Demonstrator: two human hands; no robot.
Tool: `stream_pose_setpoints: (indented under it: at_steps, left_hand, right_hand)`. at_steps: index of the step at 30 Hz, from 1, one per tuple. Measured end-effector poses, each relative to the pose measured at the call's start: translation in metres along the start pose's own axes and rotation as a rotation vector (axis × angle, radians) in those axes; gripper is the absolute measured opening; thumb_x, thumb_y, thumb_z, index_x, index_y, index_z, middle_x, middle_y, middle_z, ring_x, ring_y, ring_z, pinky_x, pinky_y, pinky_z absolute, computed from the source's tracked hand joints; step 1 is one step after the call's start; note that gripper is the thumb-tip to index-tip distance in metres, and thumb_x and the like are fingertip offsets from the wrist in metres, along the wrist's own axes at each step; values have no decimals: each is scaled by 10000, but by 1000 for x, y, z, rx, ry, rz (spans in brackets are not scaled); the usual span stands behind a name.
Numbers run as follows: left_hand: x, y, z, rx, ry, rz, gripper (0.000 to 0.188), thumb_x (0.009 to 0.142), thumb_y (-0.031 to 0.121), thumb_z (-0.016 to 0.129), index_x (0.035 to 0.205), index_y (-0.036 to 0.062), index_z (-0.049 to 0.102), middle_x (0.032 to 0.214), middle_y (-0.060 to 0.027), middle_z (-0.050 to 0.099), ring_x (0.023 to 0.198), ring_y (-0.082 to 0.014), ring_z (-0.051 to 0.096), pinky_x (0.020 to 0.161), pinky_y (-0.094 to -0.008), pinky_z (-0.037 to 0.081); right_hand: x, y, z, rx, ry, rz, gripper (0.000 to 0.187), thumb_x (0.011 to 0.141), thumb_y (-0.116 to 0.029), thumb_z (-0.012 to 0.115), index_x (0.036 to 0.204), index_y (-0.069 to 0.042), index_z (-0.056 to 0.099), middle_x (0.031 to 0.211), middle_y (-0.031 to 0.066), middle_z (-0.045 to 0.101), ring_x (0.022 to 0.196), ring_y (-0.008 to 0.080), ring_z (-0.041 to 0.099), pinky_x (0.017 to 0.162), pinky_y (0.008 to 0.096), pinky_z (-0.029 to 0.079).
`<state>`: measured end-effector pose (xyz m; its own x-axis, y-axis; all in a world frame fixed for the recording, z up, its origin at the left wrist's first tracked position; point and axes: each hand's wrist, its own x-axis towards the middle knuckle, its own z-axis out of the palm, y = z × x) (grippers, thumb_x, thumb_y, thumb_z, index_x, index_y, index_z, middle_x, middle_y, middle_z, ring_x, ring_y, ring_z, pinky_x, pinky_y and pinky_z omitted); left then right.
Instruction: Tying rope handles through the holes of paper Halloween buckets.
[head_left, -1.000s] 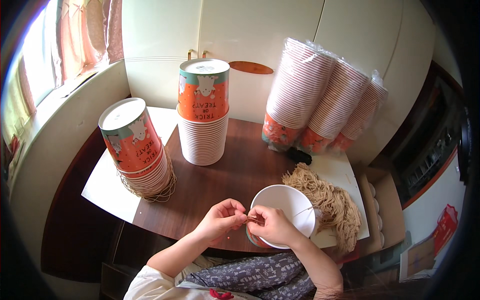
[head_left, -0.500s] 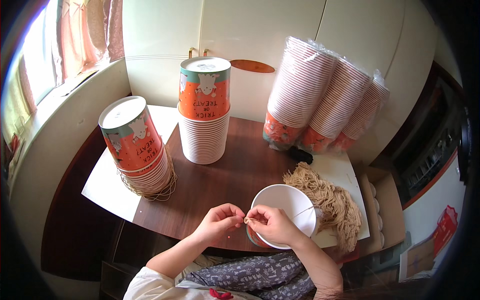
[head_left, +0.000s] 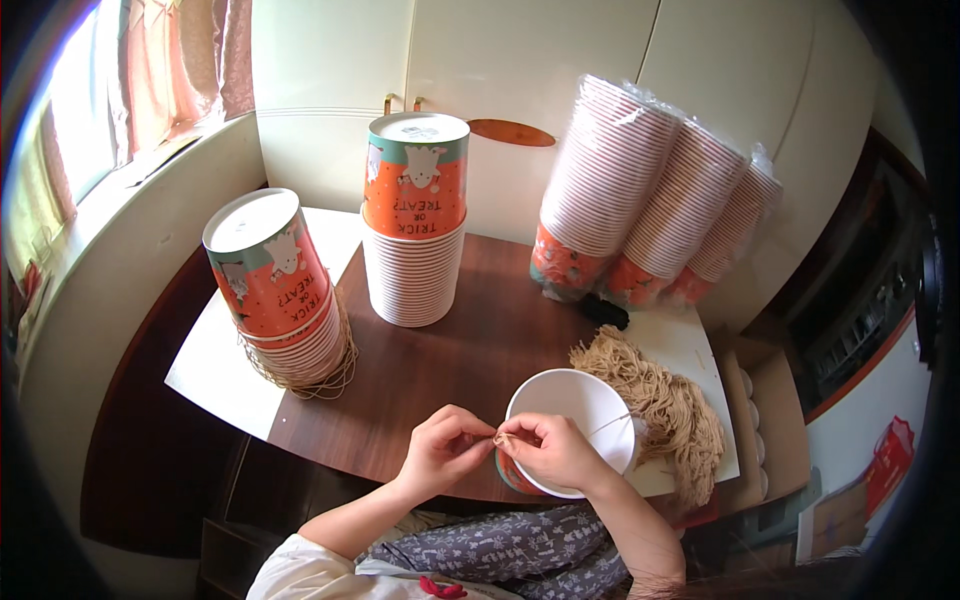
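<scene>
A paper bucket (head_left: 574, 393) with a white inside and orange outside stands at the near edge of the table. My right hand (head_left: 555, 452) is over its left rim, thumb and finger pinching a small loop of tan cord (head_left: 503, 438). My left hand (head_left: 445, 450) is closed at the fingertips and meets the right one at that loop, just left of the rim. Another stretch of cord (head_left: 608, 424) runs from inside the bucket over its right rim. Right beside the bucket lies a thick bundle of tan cords (head_left: 665, 400).
A tall stack of upturned orange-and-green buckets (head_left: 415, 210) stands at mid table. To the left, another stack (head_left: 270, 270) leans, with cord loops (head_left: 340, 365) round its base. Plastic-wrapped bucket stacks (head_left: 640, 190) are at back right, near a black item (head_left: 605, 312). A cardboard box (head_left: 770, 420) adjoins the right edge.
My left fingertips have come in slightly to the right and now meet the right hand at the cord loop. The whole view has shifted a little; the bucket stays in place.
</scene>
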<state>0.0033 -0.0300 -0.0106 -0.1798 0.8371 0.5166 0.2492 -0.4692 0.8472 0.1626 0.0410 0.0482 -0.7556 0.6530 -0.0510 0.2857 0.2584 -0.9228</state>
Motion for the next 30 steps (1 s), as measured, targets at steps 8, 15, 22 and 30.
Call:
stream_pose_setpoints:
  at_steps: [8, 15, 22, 30]
  left_hand:
    - [7, 8, -5, 315, 29, 310, 241, 610, 21, 699, 833, 79, 628, 789, -50, 554, 673, -195, 541, 562, -294, 455]
    - [18, 8, -9, 429, 48, 531, 268, 551, -5, 691, 800, 79, 642, 769, -39, 559, 643, -181, 533, 557, -283, 439]
    - [18, 8, -12, 495, 35, 576, 282, 567, 43, 712, 836, 83, 636, 805, -35, 553, 672, -183, 531, 553, -281, 458]
    - [18, 8, -13, 482, 40, 597, 307, 563, 41, 712, 857, 80, 631, 806, -35, 551, 668, -185, 526, 554, -282, 456]
  right_hand:
    - [0, 4, 1, 58, 21, -6, 147, 812, -105, 612, 875, 27, 626, 745, 44, 632, 697, 69, 565, 639, 232, 473]
    - [1, 3, 2, 10, 9, -26, 151, 805, -104, 619, 881, 27, 627, 749, 43, 633, 693, 69, 561, 636, 229, 470]
    - [0, 6, 1, 111, -73, 6, 109, 844, -59, 570, 906, 19, 613, 797, 4, 604, 740, 44, 526, 661, 195, 446]
    - [0, 4, 1, 122, -105, -12, 101, 851, -47, 549, 904, 17, 606, 800, 3, 597, 746, 46, 525, 669, 196, 444]
